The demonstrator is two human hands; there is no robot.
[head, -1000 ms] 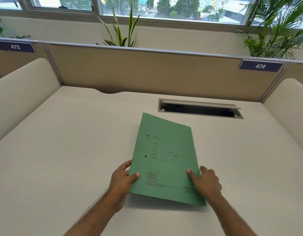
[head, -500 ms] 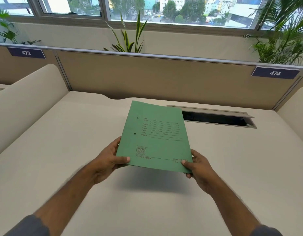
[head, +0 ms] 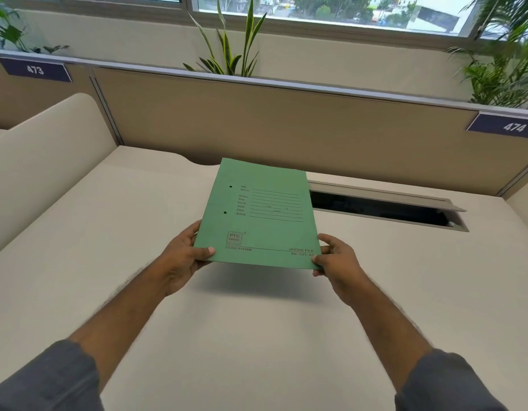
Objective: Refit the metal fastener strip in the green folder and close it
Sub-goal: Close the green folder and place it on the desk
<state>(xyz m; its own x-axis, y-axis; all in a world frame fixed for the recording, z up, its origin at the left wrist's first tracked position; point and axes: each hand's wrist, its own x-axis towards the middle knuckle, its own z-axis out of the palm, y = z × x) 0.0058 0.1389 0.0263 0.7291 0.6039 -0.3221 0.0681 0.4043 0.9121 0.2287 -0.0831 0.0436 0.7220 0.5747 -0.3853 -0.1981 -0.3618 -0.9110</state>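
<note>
A closed green folder [head: 262, 215] with printed lines and two punched holes near its left edge is held up in the air above the desk, its shadow falling on the surface below. My left hand [head: 184, 258] grips its near left corner, thumb on top. My right hand [head: 338, 259] pinches its near right corner. The metal fastener strip is hidden; nothing of it shows on the cover.
The cream desk [head: 256, 336] spreads below the folder. An open cable slot [head: 384, 210] with a raised flap lies at the back right. A beige partition [head: 286, 129] closes the back, curved side panels stand at left and right, and plants grow behind it.
The folder lay on the desk a second ago; both hands have lifted it off the surface and carried it further out from me.
</note>
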